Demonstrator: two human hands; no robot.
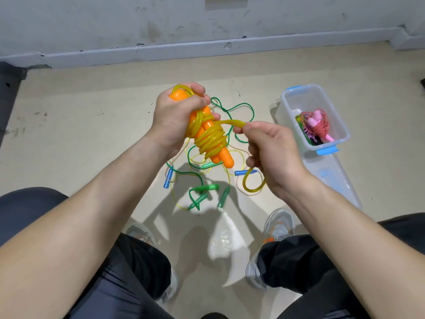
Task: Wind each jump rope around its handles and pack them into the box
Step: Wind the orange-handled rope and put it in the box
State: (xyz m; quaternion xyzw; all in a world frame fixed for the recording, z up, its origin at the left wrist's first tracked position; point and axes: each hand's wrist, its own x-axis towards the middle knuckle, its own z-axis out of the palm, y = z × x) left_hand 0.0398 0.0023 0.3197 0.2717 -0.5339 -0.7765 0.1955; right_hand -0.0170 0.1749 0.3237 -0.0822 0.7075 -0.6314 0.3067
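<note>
A: Where is the yellow rope (210, 137) just now?

B: At mid-frame, held above the floor (92, 134) — most of it is coiled round the two orange handles (226, 161), which lie side by side. The left grip (174, 111) is curled tight about their upper ends, with one loop of rope showing over the top.

A: And the other hand?

B: The right grip (269, 150), just right of the bundle, pinches the free strand, which is drawn taut from the coil. The slack tail (250, 187) loops out below that hand.

A: How should the wrap go?

B: Keep the tension up, I'd say, and lay each turn beside the last, working toward the bare lower ends. Save enough tail to tuck under a turn — springy tube like this will likely uncoil otherwise.

A: And the box?

B: The clear box (284, 97) sits right of centre, well apart from both hands, with a wound pink rope (315, 123) inside. What looks like its lid (333, 180) lies below it. Under the hands, loose green ropes (197, 187) and blue handles (167, 178) lie tangled on the floor.
</note>
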